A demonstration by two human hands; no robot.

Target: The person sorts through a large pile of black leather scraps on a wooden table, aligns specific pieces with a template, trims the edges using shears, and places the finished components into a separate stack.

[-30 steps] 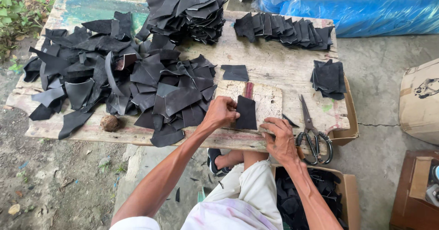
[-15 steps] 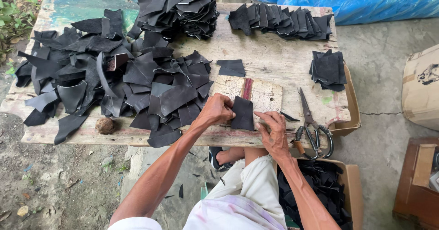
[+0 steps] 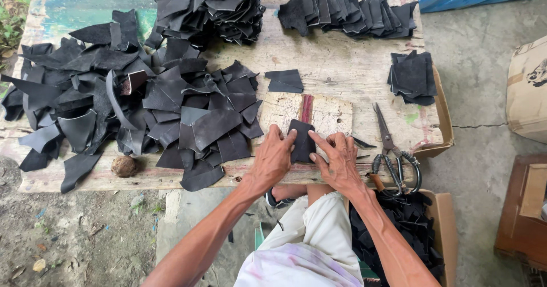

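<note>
A small black leather piece [image 3: 302, 140] lies on a worn wooden cutting board [image 3: 330, 113] near the front edge of the wooden table [image 3: 342, 64]. My left hand [image 3: 272, 157] presses on the piece's left edge with spread fingers. My right hand [image 3: 339, 160] holds its right edge, fingertips on the leather. Scissors [image 3: 393, 150] lie just right of my right hand. A single cut black piece [image 3: 285, 80] rests beyond the board.
A large heap of black leather scraps [image 3: 142, 104] covers the table's left half. Stacks of cut pieces sit at the back [image 3: 347, 13], back middle [image 3: 211, 7] and right [image 3: 411, 76]. A cardboard box of black offcuts [image 3: 399, 230] stands by my right leg. A small brown ball [image 3: 123, 165] lies near the front edge.
Both hands have closed in on the black piece on the board; my right hand moved left from beside the scissors onto its right edge. The camera tilted closer.
</note>
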